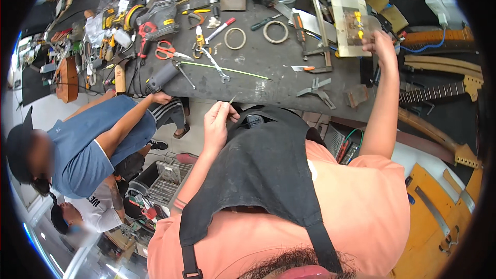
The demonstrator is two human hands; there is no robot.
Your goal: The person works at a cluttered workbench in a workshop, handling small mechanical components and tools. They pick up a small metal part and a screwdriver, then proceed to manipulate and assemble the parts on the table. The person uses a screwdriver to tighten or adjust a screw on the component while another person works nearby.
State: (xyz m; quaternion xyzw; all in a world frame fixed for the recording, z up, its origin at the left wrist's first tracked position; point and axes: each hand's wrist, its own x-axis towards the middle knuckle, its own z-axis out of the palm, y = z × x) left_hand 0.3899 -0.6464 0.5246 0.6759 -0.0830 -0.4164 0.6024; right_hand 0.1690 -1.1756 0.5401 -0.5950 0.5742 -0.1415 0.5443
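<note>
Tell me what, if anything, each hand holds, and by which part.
The left hand pinches a thin piece by its near end. The right hand is at a clear container; gripping cannot be told.

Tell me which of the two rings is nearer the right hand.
The right ring, closer to the right hand; the other ring lies further left, beside the red-capped marker.

A head-worn camera (fisheye) looks down over the workbench [258, 54].
</note>
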